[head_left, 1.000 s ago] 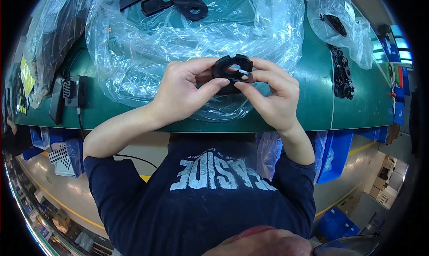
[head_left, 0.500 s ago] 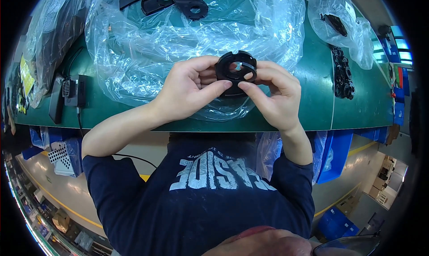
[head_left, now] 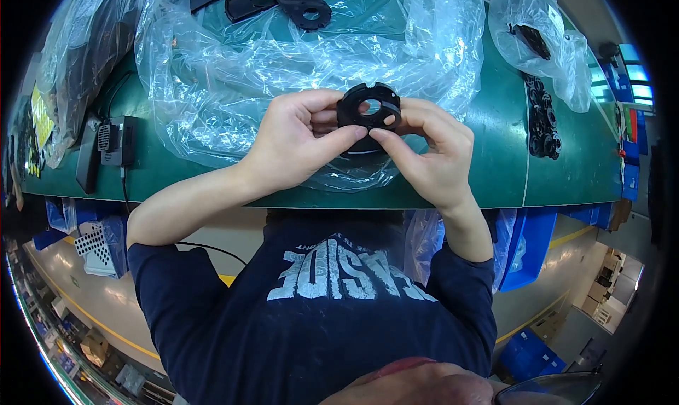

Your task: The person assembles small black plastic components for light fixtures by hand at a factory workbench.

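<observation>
Both my hands hold a black plastic part [head_left: 351, 111] above the near side of the table. It has a round, ring-like top with a hole through it and small notches in its rim. My left hand [head_left: 296, 137] grips the left side, its thumb pressed on the lower face. My right hand [head_left: 434, 145] grips the right side, the thumb tip beside the left thumb. The other fingers are curled behind the part and partly hidden. Below the thumbs a further dark curved portion shows; whether it is one piece with the ring, I cannot tell.
Crumpled clear plastic sheeting [head_left: 212, 72] covers much of the green table [head_left: 573, 171]. Several black parts with round holes [head_left: 305, 7] lie at the far side. A row of small black pieces [head_left: 542, 118] and a bagged part [head_left: 530, 41] are right; a black boxy device [head_left: 117, 142] is left.
The black part has tilted slightly and shifted a little left in my hands. My right hand moved slightly left with it. Both grips stay closed.
</observation>
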`<state>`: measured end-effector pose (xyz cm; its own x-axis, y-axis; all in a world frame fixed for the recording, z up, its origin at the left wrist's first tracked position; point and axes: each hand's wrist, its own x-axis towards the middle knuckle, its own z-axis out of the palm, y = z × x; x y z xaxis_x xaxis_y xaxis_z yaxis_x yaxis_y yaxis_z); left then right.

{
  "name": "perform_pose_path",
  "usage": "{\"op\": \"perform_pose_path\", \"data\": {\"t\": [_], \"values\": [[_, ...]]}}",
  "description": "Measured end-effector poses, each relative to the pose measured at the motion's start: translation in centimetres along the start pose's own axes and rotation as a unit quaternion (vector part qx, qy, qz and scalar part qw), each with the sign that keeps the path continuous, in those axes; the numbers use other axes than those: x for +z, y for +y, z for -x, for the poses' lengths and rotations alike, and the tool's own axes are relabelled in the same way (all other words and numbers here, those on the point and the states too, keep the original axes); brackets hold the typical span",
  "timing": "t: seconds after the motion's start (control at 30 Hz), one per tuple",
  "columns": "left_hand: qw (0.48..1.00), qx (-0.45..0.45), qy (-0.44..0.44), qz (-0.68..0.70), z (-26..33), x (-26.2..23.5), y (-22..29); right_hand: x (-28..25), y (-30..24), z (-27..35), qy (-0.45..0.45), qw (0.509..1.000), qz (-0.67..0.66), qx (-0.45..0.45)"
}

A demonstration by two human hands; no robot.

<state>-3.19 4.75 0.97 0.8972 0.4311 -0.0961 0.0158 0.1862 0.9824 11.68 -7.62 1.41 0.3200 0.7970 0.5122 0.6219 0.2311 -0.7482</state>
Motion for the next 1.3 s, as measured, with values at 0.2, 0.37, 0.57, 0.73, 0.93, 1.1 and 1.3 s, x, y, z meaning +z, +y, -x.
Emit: {"op": "perform_pose_path", "data": {"t": [0.2, 0.37, 0.57, 0.73, 0.93, 1.1, 1.3], "values": [[0.997, 0.068, 0.005, -0.026, 0.3, 0.2, -0.4, -0.3, -0.1, 0.0, -0.032, 0.999, 0.013, -0.001], [0.992, 0.071, -0.022, -0.102, 0.5, 0.2, 0.0, -1.4, 0.2, 0.0, -0.066, 0.998, -0.015, -0.006], [0.998, 0.051, -0.007, 0.021, 0.1, 0.4, 0.2, -0.7, -0.4, 0.2, -0.019, 0.999, -0.038, 0.015], [0.999, 0.018, -0.014, 0.035, 0.2, 0.3, 0.7, 0.0, -0.9, 0.8, 0.024, 0.991, -0.092, 0.097], [0.998, 0.056, 0.011, 0.006, 0.4, 0.6, 0.1, 0.1, 0.0, 0.7, -0.022, 0.964, -0.207, 0.167], [0.997, 0.077, 0.028, -0.011, 0.4, 0.6, -0.1, 0.0, 0.0, 0.8, -0.037, 0.985, -0.103, 0.133], [0.999, 0.047, 0.017, -0.012, 0.1, 0.4, -0.3, 0.1, 0.0, 0.7, -0.034, 0.971, -0.166, 0.171]]}}
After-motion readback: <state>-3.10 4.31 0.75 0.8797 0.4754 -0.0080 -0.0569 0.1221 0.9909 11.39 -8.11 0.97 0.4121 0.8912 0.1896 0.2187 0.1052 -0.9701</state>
